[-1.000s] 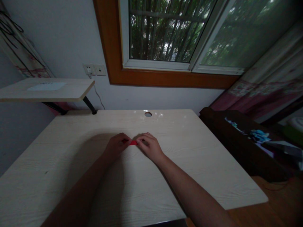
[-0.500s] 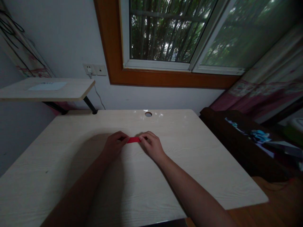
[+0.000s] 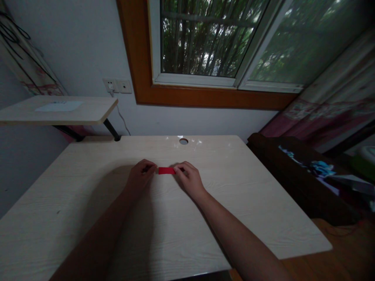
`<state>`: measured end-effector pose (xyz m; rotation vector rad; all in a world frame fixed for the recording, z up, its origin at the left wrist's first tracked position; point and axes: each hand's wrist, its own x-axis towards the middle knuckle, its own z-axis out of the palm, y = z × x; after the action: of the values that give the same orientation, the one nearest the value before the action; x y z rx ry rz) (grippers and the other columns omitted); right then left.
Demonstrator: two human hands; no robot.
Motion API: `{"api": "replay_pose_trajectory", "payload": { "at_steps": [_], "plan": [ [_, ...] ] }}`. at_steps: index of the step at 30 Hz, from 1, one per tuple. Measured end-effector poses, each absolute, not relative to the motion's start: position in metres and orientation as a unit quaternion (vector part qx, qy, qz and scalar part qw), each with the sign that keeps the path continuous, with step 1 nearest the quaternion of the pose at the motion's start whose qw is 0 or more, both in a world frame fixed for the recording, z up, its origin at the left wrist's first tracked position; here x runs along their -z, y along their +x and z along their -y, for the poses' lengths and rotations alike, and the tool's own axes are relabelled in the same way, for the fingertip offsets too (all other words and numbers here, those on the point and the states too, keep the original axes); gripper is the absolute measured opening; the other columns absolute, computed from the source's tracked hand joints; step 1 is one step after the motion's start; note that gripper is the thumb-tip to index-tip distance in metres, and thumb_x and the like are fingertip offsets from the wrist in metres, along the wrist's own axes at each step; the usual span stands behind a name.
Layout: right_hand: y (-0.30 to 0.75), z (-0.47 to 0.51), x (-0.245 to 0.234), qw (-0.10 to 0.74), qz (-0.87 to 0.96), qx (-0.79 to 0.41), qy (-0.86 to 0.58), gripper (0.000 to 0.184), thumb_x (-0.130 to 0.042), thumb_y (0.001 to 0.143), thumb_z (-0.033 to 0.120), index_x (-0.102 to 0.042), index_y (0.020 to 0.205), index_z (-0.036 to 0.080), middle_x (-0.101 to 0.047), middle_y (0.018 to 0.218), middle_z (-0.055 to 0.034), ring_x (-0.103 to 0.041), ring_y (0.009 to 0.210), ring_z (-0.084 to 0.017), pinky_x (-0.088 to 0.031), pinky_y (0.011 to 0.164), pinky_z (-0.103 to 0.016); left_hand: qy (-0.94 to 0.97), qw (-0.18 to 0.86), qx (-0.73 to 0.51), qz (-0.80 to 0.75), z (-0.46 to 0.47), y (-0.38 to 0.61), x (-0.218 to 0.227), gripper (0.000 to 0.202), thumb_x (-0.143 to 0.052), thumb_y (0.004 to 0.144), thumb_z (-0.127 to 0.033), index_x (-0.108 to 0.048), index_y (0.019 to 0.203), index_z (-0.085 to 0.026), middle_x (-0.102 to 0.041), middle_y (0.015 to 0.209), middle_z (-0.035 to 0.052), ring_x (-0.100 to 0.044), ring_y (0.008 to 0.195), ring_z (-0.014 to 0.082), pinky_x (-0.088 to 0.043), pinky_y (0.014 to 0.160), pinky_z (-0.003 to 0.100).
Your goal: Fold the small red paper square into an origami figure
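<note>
A short, flat red strip [image 3: 166,170] lies level between my two hands over the pale wooden desk [image 3: 252,207]; whether it is paper, tape or ribbon I cannot tell. Thumb and fingers of my right hand [image 3: 189,177] pinch its right end. My left hand [image 3: 141,173] is just beyond the left end, its thumb and index fingertip pressed together. A narrow gap seems to part those fingertips from the strip, and anything small between them cannot be made out.
A raised shelf [image 3: 102,109] with a white sheet [image 3: 60,106] on it stands at the back left. Near the desk's far edge is a round cable hole [image 3: 183,141]. Dark furniture [image 3: 281,171] holding blue and white items is to the right.
My left hand has come off the strip's left end, shifting slightly left and away from me. The strip now shows its whole left end and looks flatter; my right hand moved slightly right.
</note>
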<state>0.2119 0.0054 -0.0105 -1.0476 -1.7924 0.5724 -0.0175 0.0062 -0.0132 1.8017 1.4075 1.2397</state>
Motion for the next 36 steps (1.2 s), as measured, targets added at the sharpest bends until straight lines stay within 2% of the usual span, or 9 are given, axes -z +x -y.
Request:
{"api": "replay_pose_trajectory", "payload": {
  "at_steps": [7,12,26,36],
  "plan": [
    [0.211,-0.004,0.011,0.464,0.741,-0.237,-0.424,0.014,-0.058,0.093,0.027,-0.071,0.090,0.022,-0.069,0.085,-0.0053,-0.063,0.083,-0.020,-0.049,0.076,-0.032,0.690,0.277,-0.451,-0.495,-0.007,-0.015,0.013,0.016,-0.061,0.088,-0.034,-0.069,0.089,-0.019,-0.067,0.089,0.0042,-0.064,0.078,0.0154,-0.052,0.070,0.026],
    [0.209,-0.004,0.012,0.461,0.752,-0.238,-0.408,0.014,-0.059,0.093,0.029,-0.071,0.090,0.023,-0.070,0.086,-0.0052,-0.063,0.083,-0.020,-0.049,0.077,-0.033,0.718,0.286,-0.414,-0.480,-0.003,-0.011,0.010,0.019,-0.062,0.088,-0.036,-0.071,0.087,-0.020,-0.067,0.085,0.0039,-0.065,0.077,0.0161,-0.053,0.070,0.026],
    [0.202,-0.001,0.008,0.427,0.804,-0.226,-0.346,0.010,-0.059,0.092,0.025,-0.069,0.092,0.025,-0.071,0.087,-0.0039,-0.062,0.084,-0.019,-0.048,0.081,-0.034,0.777,0.250,-0.375,-0.439,0.000,-0.005,0.008,0.011,-0.062,0.088,-0.023,-0.071,0.083,-0.019,-0.067,0.081,0.0040,-0.063,0.076,0.0147,-0.049,0.071,0.025],
    [0.204,-0.002,0.009,0.444,0.779,-0.222,-0.382,0.007,-0.063,0.087,0.020,-0.069,0.085,0.023,-0.069,0.081,-0.0031,-0.061,0.080,-0.019,-0.047,0.076,-0.032,0.767,0.252,-0.389,-0.444,0.001,-0.008,0.009,0.015,-0.061,0.089,-0.028,-0.069,0.080,-0.018,-0.067,0.080,0.0036,-0.062,0.075,0.0141,-0.048,0.070,0.024]
  ]
}}
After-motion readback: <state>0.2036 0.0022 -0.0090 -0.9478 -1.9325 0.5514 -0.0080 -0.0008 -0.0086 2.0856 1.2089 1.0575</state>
